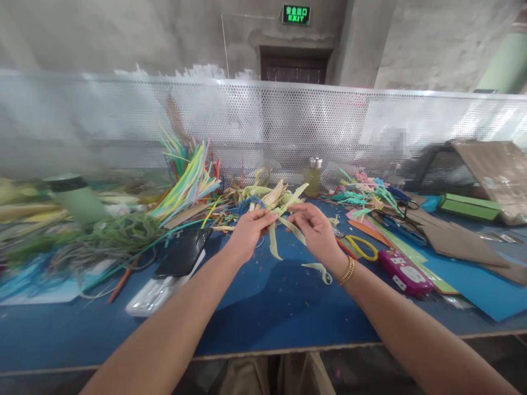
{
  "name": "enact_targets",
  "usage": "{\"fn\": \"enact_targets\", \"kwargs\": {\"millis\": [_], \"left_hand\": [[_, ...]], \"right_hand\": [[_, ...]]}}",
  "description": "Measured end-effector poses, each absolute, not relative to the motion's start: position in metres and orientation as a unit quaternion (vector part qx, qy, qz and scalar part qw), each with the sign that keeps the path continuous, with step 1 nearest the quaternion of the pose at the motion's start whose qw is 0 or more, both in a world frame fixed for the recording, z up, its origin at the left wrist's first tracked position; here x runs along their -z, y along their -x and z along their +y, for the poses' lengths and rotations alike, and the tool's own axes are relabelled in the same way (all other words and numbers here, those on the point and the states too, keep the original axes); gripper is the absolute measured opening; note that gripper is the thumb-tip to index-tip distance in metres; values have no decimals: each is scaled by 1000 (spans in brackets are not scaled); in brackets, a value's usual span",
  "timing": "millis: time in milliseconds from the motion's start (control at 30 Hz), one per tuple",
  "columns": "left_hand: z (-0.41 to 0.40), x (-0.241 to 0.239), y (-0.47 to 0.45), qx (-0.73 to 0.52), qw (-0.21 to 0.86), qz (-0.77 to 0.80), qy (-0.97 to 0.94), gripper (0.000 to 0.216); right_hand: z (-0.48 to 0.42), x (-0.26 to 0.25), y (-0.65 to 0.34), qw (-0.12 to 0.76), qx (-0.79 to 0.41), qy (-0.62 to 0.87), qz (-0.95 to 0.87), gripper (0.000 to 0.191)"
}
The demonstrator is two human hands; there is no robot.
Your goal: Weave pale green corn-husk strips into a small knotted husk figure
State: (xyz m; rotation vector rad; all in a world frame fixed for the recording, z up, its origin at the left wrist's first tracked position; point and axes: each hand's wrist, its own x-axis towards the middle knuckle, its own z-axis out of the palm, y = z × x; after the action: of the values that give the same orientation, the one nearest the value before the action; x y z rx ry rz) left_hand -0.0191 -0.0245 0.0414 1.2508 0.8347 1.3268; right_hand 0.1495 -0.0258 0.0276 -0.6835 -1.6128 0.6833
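Note:
Pale green strips that look like corn husk [273, 241] cross each other above the middle of the blue table [263, 312]. My left hand [248, 233] pinches them near the crossing, thumb and forefinger together. On the other side, my right hand [316, 229], with a gold bracelet at the wrist, has its fingers curled around a strip that slants down past the palm. One strip end points up to the right and another hangs toward the tabletop. Just beyond the hands lies a heap of dried husks [276, 193]. A loose curled strip [319, 270] rests below my right hand.
Yellow-handled scissors [363, 248] and a purple case [405, 272] lie at right, near cardboard [457, 233]. A dark phone [183, 253], colourful pipe cleaners [189, 184] and a green cup [74, 203] are at left. A glass jar [313, 180] stands before the perforated metal screen [230, 126].

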Motion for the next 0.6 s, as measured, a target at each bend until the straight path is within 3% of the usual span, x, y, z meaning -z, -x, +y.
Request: {"fn": "enact_targets", "kwargs": {"millis": [133, 267, 500, 600], "left_hand": [[-21, -41, 21, -563, 558, 353, -497, 25], [-18, -39, 23, -556, 541, 372, -510, 25], [-20, -39, 24, -525, 438, 385, -620, 32], [-22, -40, 22, -525, 444, 384, -617, 27]], "right_hand": [[-30, -36, -156, 540, -127, 258, -791, 25], [-31, -40, -159, 497, -49, 246, -831, 24], [-36, -41, -155, 572, -86, 274, -768, 20], [-33, -36, -152, 595, -156, 281, -737, 15]]}}
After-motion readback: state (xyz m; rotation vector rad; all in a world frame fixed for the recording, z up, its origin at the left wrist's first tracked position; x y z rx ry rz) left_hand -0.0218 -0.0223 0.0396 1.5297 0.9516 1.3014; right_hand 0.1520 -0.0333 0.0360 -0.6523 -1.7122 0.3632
